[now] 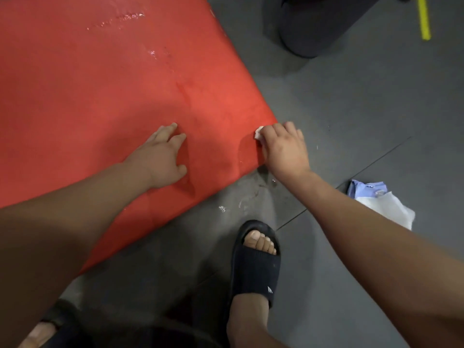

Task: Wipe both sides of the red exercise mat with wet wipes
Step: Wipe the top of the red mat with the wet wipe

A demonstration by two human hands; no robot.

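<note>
- Foot [258,243] stands beside droplets on floor [364,116]: slip risk.
- Left hand [163,156] presses flat, fingers spread, on mat [100,84].
- Right hand [283,149] grips wipe [258,133] at mat corner; could skid off.

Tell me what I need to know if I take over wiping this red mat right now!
Left hand: open, fingers spread, pressing on the red mat.
Right hand: holds a white wipe against the mat's near right corner.
Wipes pack lies on the grey floor to the right, a white sheet by it.
Done: wet streaks shine on the far part of this face.
Left: finish this corner; I cannot tell whether the other side was wiped, so check it.
</note>
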